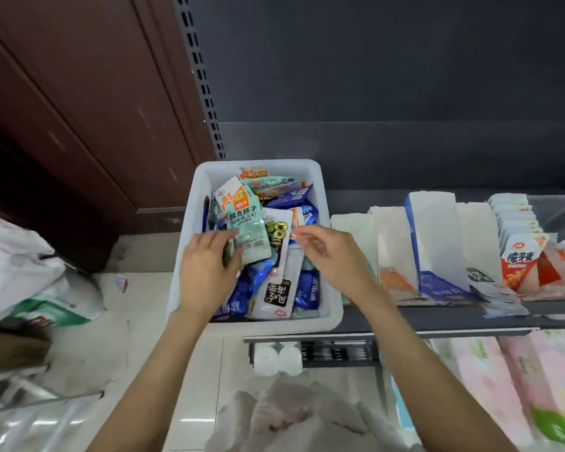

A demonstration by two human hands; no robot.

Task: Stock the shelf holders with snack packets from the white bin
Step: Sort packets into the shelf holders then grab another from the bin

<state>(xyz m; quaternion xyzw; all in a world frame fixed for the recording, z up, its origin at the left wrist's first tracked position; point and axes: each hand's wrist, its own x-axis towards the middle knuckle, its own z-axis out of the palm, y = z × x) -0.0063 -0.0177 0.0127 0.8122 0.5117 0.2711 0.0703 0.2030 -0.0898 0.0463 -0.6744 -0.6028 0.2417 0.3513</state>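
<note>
A white bin [320, 190] stands at the left end of a dark shelf, full of mixed snack packets. My left hand [206, 265] is inside it and grips a few pale green packets [248, 230], held upright above the pile. My right hand [330, 252] hovers over the bin's right side with fingers loosely curled, holding nothing. A white packet with green olives [279, 233] lies between the hands. To the right, white cardboard shelf holders [434, 230] stand in a row. The far right holder has red and white packets [519, 259].
A dark slotted upright [203, 79] and a dark back panel rise behind the bin. White plastic bags [23, 256] sit on the floor at the left. Below the shelf edge [405, 332] lie pink packs [516, 373] and two white bottle caps [276, 357].
</note>
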